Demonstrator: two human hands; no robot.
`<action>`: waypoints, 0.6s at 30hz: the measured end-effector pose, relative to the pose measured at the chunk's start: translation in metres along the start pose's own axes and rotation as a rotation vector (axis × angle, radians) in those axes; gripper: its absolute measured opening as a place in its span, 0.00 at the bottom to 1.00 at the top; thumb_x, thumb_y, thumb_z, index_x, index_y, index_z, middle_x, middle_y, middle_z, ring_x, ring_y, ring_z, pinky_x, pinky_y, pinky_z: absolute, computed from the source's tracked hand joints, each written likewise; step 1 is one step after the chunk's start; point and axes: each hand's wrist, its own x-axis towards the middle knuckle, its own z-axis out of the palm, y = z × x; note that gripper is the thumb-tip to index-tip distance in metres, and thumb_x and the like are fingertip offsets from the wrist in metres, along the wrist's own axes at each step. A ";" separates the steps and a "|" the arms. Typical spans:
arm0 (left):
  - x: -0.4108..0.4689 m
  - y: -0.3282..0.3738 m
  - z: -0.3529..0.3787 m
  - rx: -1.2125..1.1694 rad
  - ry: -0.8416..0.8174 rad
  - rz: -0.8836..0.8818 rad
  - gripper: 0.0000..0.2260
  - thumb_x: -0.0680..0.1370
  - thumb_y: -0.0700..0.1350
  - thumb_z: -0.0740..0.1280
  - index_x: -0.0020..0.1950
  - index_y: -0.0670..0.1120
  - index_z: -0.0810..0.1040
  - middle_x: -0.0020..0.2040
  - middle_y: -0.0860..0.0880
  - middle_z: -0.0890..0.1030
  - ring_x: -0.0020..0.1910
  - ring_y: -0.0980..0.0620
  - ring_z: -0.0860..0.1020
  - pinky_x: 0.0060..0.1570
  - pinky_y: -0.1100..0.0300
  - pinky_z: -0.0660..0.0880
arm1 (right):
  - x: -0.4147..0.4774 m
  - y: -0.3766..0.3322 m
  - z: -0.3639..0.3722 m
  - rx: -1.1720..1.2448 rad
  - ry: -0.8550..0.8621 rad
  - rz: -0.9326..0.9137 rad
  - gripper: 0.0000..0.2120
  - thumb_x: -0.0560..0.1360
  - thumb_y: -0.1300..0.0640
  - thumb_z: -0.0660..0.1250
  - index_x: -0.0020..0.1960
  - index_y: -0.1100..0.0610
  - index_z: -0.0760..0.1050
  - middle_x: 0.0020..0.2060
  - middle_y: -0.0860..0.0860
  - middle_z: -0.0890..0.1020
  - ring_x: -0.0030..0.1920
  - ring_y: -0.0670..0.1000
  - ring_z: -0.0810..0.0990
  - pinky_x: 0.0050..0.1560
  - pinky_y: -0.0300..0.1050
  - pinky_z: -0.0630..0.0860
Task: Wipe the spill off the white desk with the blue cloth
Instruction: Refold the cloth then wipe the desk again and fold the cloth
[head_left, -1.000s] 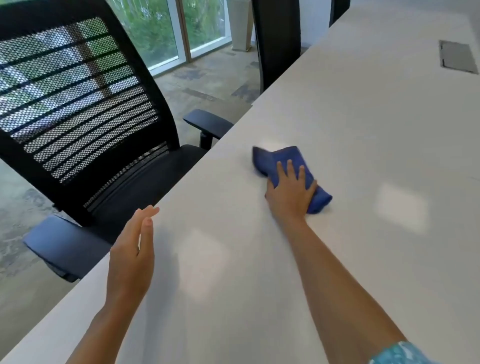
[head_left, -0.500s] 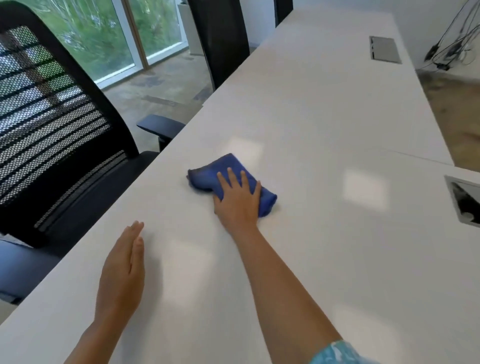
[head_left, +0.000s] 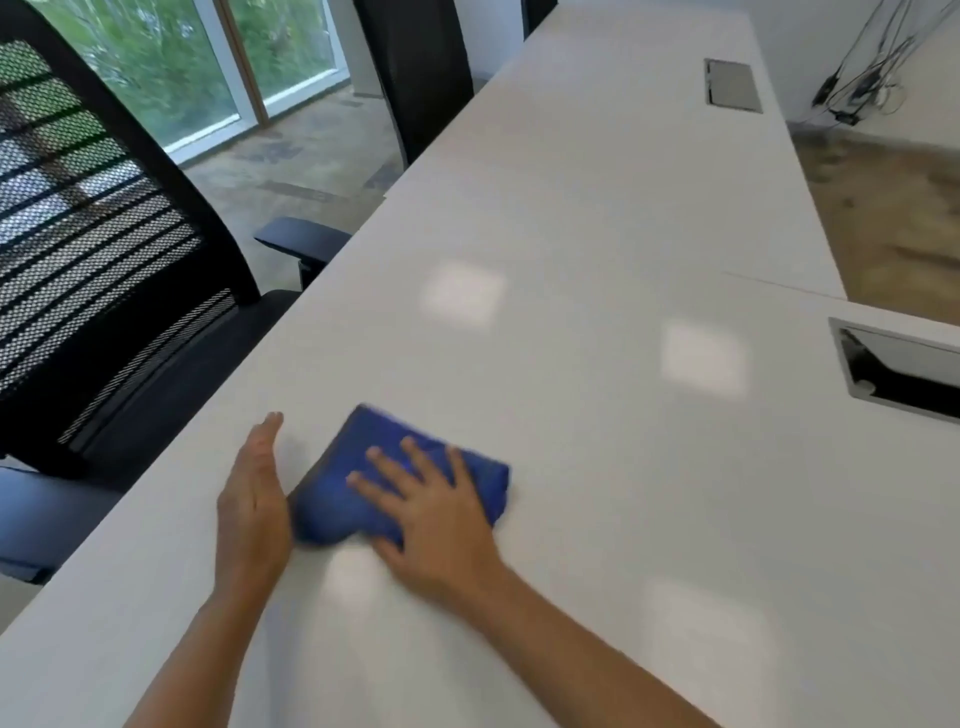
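White worktop (head_left: 597, 249) runs from near edge to far, fills most of the view. Blue cloth (head_left: 332, 499) lies bunched/folded on the worktop, near-left part, close to the left edge. Cloth edges are motion-blurred.

Right hand (head_left: 431, 514) flat on top of the cloth, palm down, fingers (head_left: 382, 460) spread wide and pointing far-left, pressing the cloth onto the surface. Not a pinch or fist grip, just flat pressure. Forearm comes in from the near right.

Left hand (head_left: 254, 504) open, fingers straight and held together, standing on its edge on the worktop just left of the cloth, inner side touching or almost touching the cloth's left end; cannot tell which because of blur. It holds nothing. Forearm enters from the near left.

No spill can be made out on the surface; only pale square light reflections (head_left: 465, 293) on the worktop, far of the cloth and to its right.

Left of the worktop: black mesh-back office chair (head_left: 104, 249), armrest (head_left: 301, 241) close to the worktop edge. A second dark chair back (head_left: 415, 78) further along the same side. Rectangular cable cutout (head_left: 904, 371) set in the worktop at right, another grey hatch (head_left: 732, 85) at far right. Cables (head_left: 857, 78) hang at far right. Windows (head_left: 171, 67) with greenery at far left.
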 end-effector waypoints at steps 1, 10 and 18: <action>0.002 0.003 0.000 0.000 0.008 -0.002 0.19 0.82 0.48 0.47 0.71 0.49 0.67 0.71 0.54 0.67 0.68 0.64 0.61 0.64 0.75 0.54 | -0.021 -0.011 0.001 -0.013 -0.033 -0.114 0.26 0.72 0.42 0.52 0.70 0.42 0.65 0.72 0.46 0.67 0.73 0.56 0.63 0.70 0.69 0.55; -0.003 0.017 0.031 0.066 -0.109 0.085 0.20 0.82 0.50 0.46 0.71 0.51 0.67 0.72 0.54 0.66 0.71 0.61 0.60 0.65 0.71 0.52 | -0.180 0.010 -0.020 -0.282 0.047 -0.109 0.27 0.74 0.32 0.50 0.71 0.38 0.63 0.68 0.41 0.72 0.71 0.51 0.68 0.64 0.58 0.63; -0.012 0.021 0.045 0.074 -0.180 0.097 0.20 0.82 0.52 0.46 0.70 0.52 0.68 0.71 0.56 0.67 0.72 0.62 0.59 0.69 0.64 0.53 | -0.236 0.140 -0.055 -0.250 0.121 0.604 0.30 0.74 0.44 0.51 0.75 0.39 0.50 0.76 0.37 0.49 0.75 0.50 0.57 0.69 0.58 0.56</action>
